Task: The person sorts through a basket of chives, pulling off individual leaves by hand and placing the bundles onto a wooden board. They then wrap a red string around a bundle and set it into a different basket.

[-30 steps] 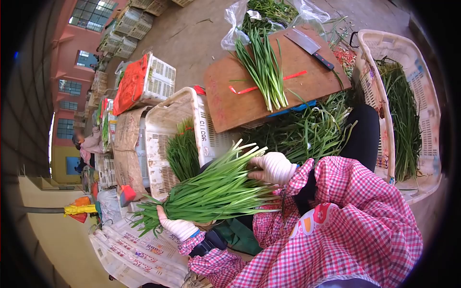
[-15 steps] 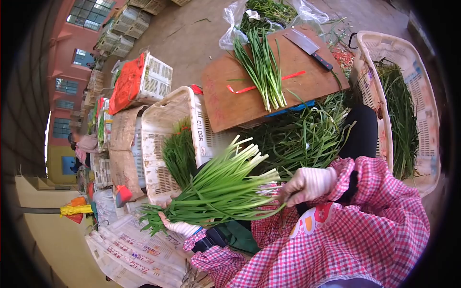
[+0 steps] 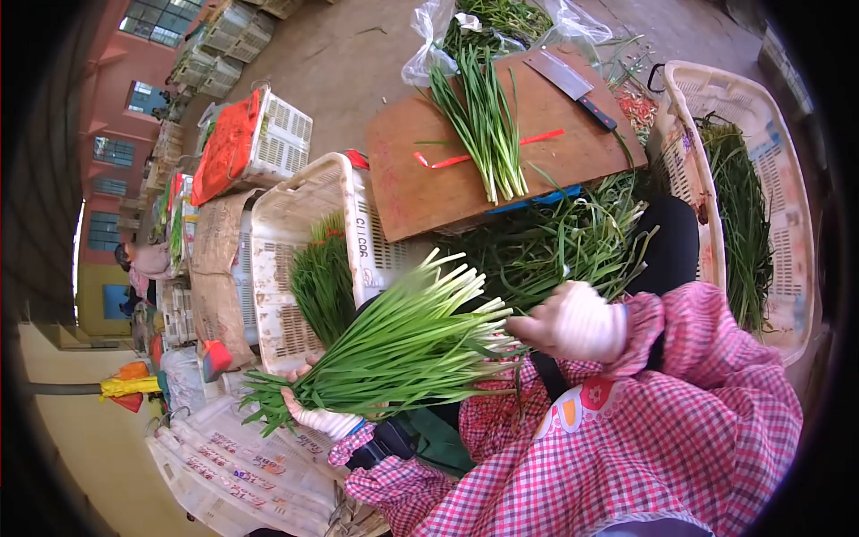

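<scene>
My left hand [image 3: 309, 407], its wrist wrapped in white, is closed round the leafy end of a bunch of Chinese chives [image 3: 394, 358]. The bunch lies across in front of me, pale stalk ends to the right. Just beside those ends is my right hand [image 3: 573, 324], wrapped in white and smeared by motion; its fingertips are too blurred to tell if they touch a stalk. Ahead, a second bunch of chives [image 3: 483, 125] rests over a red tape strip [image 3: 541, 137] on a wooden board [image 3: 403, 170]. A cleaver [image 3: 568, 82] lies on the board's far right.
Loose leaves [image 3: 555, 246] are heaped below the board. A white crate [image 3: 707, 206] with greens stands at right, another crate [image 3: 295, 192] with chives [image 3: 324, 286] at left. A plastic bag [image 3: 429, 40] of greens lies beyond the board. Stacked crates line the left wall.
My right hand has moved slightly up and right from the lower edge of the bunch, where it pinched a stray leaf. My left hand still holds the bunch. The view has shifted slightly.
</scene>
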The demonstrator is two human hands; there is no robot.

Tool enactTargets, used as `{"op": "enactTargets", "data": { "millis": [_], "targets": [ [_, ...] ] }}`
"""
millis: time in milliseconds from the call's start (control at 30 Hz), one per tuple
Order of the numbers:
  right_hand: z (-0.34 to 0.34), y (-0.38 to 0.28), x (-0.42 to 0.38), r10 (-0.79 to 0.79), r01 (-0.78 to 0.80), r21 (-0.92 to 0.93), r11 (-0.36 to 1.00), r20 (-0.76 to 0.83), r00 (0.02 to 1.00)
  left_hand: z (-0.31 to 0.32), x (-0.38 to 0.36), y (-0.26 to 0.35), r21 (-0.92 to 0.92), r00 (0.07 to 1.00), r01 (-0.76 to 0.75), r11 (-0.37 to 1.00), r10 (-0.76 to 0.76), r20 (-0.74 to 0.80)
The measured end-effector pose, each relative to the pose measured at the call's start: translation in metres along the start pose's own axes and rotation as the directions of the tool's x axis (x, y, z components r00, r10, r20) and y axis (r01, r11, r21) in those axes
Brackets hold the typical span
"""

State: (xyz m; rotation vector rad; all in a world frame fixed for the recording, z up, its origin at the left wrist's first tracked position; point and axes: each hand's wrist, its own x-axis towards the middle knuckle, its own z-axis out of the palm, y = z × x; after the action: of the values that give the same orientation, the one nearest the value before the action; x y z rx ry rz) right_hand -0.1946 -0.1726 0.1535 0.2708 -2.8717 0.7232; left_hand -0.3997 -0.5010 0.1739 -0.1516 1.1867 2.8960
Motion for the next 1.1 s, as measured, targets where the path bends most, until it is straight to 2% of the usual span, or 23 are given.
{"op": "enactTargets", "data": {
  "millis": [33, 100, 167, 200, 233, 300, 367, 433, 500, 567, 600, 667, 700, 733, 767, 800, 833, 867, 900, 967, 1000, 1033, 1100],
  "targets": [
    [0.011, -0.005, 0.012, 0.006, -0.004, -0.061, 0.998, 0.022, 1.0, 0.001, 0.001, 0.001, -0.058, 0.999, 0.025, 0.998, -0.027, -0.046],
    [0.023, -0.014, 0.03, -0.027, 0.028, -0.022, 0.999, 0.039, 0.999, 0.006, -0.002, 0.002, -0.049, 0.999, 0.033, 0.998, -0.034, -0.039],
    [0.032, -0.023, 0.044, -0.061, 0.056, 0.118, 0.991, 0.047, 0.997, 0.01, -0.005, 0.001, -0.04, 0.998, 0.044, 0.998, -0.045, -0.036],
    [0.042, -0.027, 0.047, -0.034, 0.04, 0.168, 0.985, -0.038, 0.999, 0.013, -0.005, 0.0, -0.007, 0.998, 0.011, 1.0, -0.011, -0.065],
    [0.039, -0.027, 0.049, -0.035, 0.041, 0.168, 0.985, -0.04, 0.999, 0.015, -0.006, -0.002, 0.026, 0.995, -0.021, 0.999, 0.023, -0.094],
    [0.027, -0.023, 0.051, -0.099, 0.02, 0.216, 0.976, 0.36, 0.928, 0.022, -0.012, -0.003, 0.097, 0.992, -0.035, 0.995, 0.046, -0.113],
    [0.024, -0.011, 0.031, -0.064, -0.027, 0.232, 0.972, 0.375, 0.925, 0.021, -0.013, -0.001, 0.168, 0.989, -0.047, 0.985, 0.07, -0.133],
    [0.014, 0.018, 0.003, -0.156, 0.025, 0.338, 0.941, 0.368, 0.917, 0.011, -0.011, 0.005, 0.142, 0.993, -0.108, 0.984, 0.099, 0.069],
    [-0.008, 0.035, -0.02, -0.167, -0.153, 0.616, 0.773, 0.43, 0.887, 0.022, -0.014, -0.003, 0.088, 0.993, -0.119, 0.989, 0.12, -0.005],
    [-0.031, 0.036, -0.022, -0.154, -0.185, 0.486, 0.854, 0.575, 0.803, 0.016, -0.01, -0.009, 0.169, 0.984, -0.172, 0.971, 0.162, 0.069],
    [-0.036, 0.038, -0.025, -0.154, -0.189, 0.488, 0.852, 0.58, 0.8, 0.015, -0.008, -0.011, 0.172, 0.985, -0.168, 0.971, 0.159, 0.063],
    [-0.044, 0.042, -0.032, -0.186, -0.261, 0.615, 0.744, 0.565, 0.804, 0.017, -0.002, -0.017, 0.127, 0.985, -0.129, 0.983, 0.113, 0.127],
    [-0.046, 0.045, -0.037, -0.189, -0.258, 0.616, 0.744, 0.566, 0.803, 0.021, 0.0, -0.019, 0.105, 0.983, -0.11, 0.988, 0.093, 0.16],
    [-0.049, 0.048, -0.044, -0.122, -0.323, 0.615, 0.719, 0.57, 0.813, 0.028, -0.001, -0.019, 0.065, 0.992, -0.118, 0.991, 0.114, 0.059],
    [-0.052, 0.052, -0.053, -0.052, -0.388, 0.613, 0.688, 0.575, 0.817, 0.031, -0.003, -0.017, 0.065, 0.992, -0.115, 0.991, 0.111, 0.059],
    [-0.056, 0.061, -0.062, -0.016, -0.384, 0.522, 0.762, 0.607, 0.794, 0.03, -0.004, -0.014, 0.117, 0.992, -0.123, 0.986, 0.118, 0.05],
    [-0.053, 0.07, -0.078, 0.074, -0.448, 0.456, 0.769, 0.633, 0.771, 0.027, -0.003, -0.009, 0.168, 0.991, -0.129, 0.977, 0.124, 0.042],
    [-0.052, 0.077, -0.088, 0.125, -0.437, 0.311, 0.844, 0.678, 0.724, 0.018, 0.002, -0.001, 0.082, 0.982, -0.14, 0.987, 0.128, 0.136],
    [-0.051, 0.08, -0.095, 0.18, -0.411, 0.163, 0.897, 0.713, 0.677, 0.01, 0.005, -0.001, 0.085, 0.983, -0.133, 0.987, 0.12, 0.137],
    [-0.051, 0.071, -0.092, 0.345, -0.238, -0.25, 0.939, 0.693, 0.633, 0.019, 0.0, 0.001, 0.102, 0.972, -0.235, 0.967, 0.235, 0.016],
    [-0.052, 0.062, -0.082, 0.34, -0.222, -0.263, 0.939, 0.62, 0.707, 0.021, -0.001, -0.001, 0.13, 0.971, -0.24, 0.962, 0.239, 0.021],
    [-0.055, 0.052, -0.068, 0.289, -0.241, -0.16, 0.957, 0.535, 0.794, 0.014, 0.002, 0.001, 0.132, 0.972, -0.237, 0.962, 0.236, 0.025],
    [-0.047, 0.033, -0.042, 0.221, -0.271, 0.117, 0.955, 0.325, 0.919, -0.008, 0.012, 0.007, 0.075, 0.931, -0.194, 0.978, 0.159, 0.328]
  ]
}}
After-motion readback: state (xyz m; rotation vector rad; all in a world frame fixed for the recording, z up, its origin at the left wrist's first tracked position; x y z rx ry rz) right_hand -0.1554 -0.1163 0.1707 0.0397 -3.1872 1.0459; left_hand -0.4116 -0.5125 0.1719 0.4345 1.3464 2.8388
